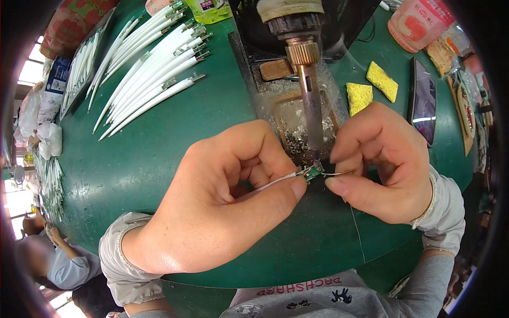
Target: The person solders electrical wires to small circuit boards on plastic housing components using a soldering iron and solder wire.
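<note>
My left hand [225, 201] pinches a thin white stick [273, 184] between thumb and bent fingers. A small green circuit board [314, 172] sticks out of the stick's end, past my thumb tip. Directly above it, a fixed soldering iron [312, 100] points down, its tip at or very near the board. From the right, my right hand [384, 164] holds a thin silvery solder wire [336, 174] between thumb and curled fingers, the wire's end reaching the board. A fine strand of the wire [358, 233] trails down below that hand.
Several white sticks with green boards [159, 79] lie fanned at the upper left. Beneath the iron is a soiled tray [278, 114]. Two yellow sponges [383, 81], a phone [423, 100] and a pink tub [419, 24] stand right. Another person [69, 265] sits far left.
</note>
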Demonstrator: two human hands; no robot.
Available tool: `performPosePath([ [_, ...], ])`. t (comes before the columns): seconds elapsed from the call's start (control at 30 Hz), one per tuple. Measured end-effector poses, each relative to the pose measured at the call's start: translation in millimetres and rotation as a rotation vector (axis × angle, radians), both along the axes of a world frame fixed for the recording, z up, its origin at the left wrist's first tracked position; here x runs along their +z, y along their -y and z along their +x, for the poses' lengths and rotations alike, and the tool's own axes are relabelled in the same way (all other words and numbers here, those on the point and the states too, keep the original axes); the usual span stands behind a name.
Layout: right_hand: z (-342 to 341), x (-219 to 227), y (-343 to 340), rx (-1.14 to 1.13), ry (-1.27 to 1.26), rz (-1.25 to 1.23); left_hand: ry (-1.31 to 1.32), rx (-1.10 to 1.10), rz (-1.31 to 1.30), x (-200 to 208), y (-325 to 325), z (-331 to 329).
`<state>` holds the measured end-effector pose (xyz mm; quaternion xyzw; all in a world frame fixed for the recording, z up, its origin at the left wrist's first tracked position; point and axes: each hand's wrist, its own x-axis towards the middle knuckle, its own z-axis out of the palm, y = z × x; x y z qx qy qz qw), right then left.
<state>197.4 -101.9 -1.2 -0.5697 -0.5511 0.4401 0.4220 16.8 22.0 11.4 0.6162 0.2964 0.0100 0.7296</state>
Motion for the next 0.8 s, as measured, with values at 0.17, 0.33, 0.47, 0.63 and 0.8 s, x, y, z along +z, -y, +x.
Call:
performPosePath([
  [0.17, -2.3, -2.6, -1.8, 0.007, 0.197, 0.084, 0.003, -0.025, -0.046, -2.5, 0.0, -0.5],
  [0.33, -0.5, -7.3, -3.5, 0.039, 0.373, 0.298, -0.005, -0.047, -0.077, -4.6, 0.5, 0.5],
  [0.47, -2.2, -6.8, 0.6, 0.042, 0.259, 0.197, 0.019, -0.087, 0.078, -7.5, 0.2, -0.2],
  [0.63, -1.2, -10.6, 3.5, 0.035, 0.084, 0.123, 0.045, -0.002, -0.008, -3.8, 0.0, 1.8],
  [0.8, -3.3, -6.5, 1.5, -0.019, 0.026, 0.052, 0.074, 0.079, -0.015, -0.4, 2.2, 4.4],
])
